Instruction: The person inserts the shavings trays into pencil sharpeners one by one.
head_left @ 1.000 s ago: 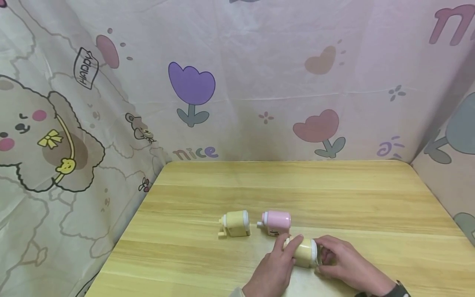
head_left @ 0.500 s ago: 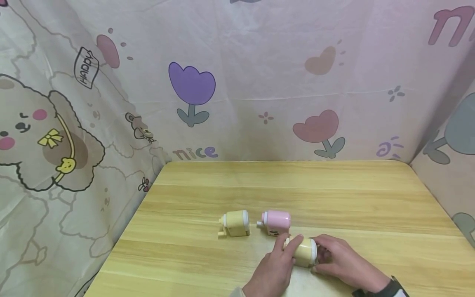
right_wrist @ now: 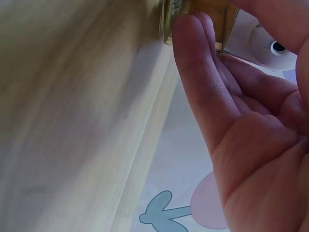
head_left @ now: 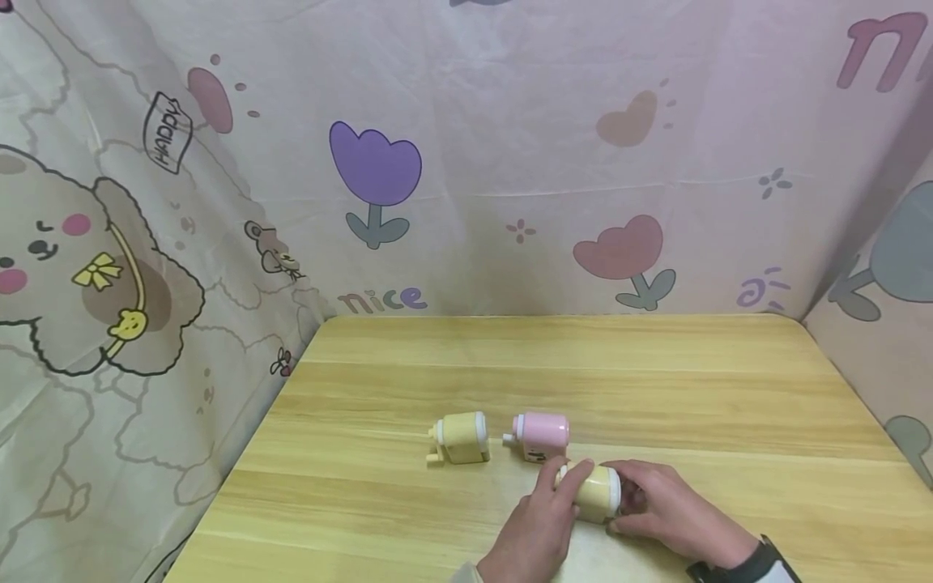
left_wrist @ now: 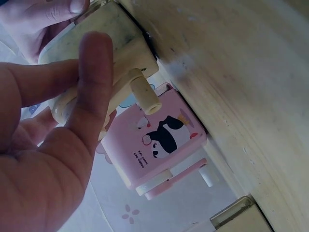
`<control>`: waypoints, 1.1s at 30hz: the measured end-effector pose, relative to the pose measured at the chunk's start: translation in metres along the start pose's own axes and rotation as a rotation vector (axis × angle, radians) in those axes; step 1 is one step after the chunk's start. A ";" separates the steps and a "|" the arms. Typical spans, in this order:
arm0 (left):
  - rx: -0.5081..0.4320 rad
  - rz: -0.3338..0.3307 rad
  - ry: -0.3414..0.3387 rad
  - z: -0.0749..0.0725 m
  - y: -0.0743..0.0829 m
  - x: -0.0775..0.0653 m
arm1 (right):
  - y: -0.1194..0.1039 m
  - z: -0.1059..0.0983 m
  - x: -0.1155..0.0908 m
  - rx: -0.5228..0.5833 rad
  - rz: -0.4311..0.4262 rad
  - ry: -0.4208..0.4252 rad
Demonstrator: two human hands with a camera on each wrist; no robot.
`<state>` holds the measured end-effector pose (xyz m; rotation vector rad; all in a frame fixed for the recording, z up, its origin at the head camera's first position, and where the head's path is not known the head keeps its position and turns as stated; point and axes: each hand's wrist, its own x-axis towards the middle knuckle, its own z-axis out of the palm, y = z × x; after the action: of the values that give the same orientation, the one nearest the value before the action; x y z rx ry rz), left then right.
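Note:
A yellow crank pencil sharpener (head_left: 599, 491) with a white end ring lies between my hands on the table. My left hand (head_left: 534, 518) grips it at the crank end, thumb and fingers around the body. In the left wrist view its crank knob (left_wrist: 145, 94) sticks out beyond the fingers. My right hand (head_left: 666, 510) is at the opposite end, index finger high and thumb low. In the right wrist view these fingertips are at a clear shavings drawer (right_wrist: 219, 21), beside the white face with its dark pencil hole (right_wrist: 277, 47). The hand partly hides the drawer.
Just behind my left hand stands a pink pencil sharpener (head_left: 543, 431) with a panda picture. Another yellow sharpener (head_left: 465, 439) stands to its left, crank facing left. The wooden table (head_left: 568, 356) ends at a printed cloth (head_left: 466, 162) behind.
My right hand has moved slightly left, closer in to the yellow sharpener's end. The clear drawer edge seen between earlier has gone in nearer the body. My left hand keeps its grip.

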<state>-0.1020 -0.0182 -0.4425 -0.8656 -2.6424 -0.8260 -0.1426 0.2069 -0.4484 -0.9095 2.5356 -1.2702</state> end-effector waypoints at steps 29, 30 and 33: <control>-0.010 -0.005 -0.014 0.000 -0.002 0.000 | -0.001 0.008 0.002 -0.053 0.041 0.044; -0.011 -0.006 -0.016 0.000 -0.002 0.000 | -0.001 0.008 0.002 -0.058 0.038 0.050; -0.010 -0.004 -0.015 0.000 -0.003 0.000 | -0.002 0.009 0.001 -0.058 0.023 0.064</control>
<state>-0.1038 -0.0200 -0.4432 -0.8725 -2.6560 -0.8371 -0.1392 0.1995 -0.4522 -0.8613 2.6366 -1.2448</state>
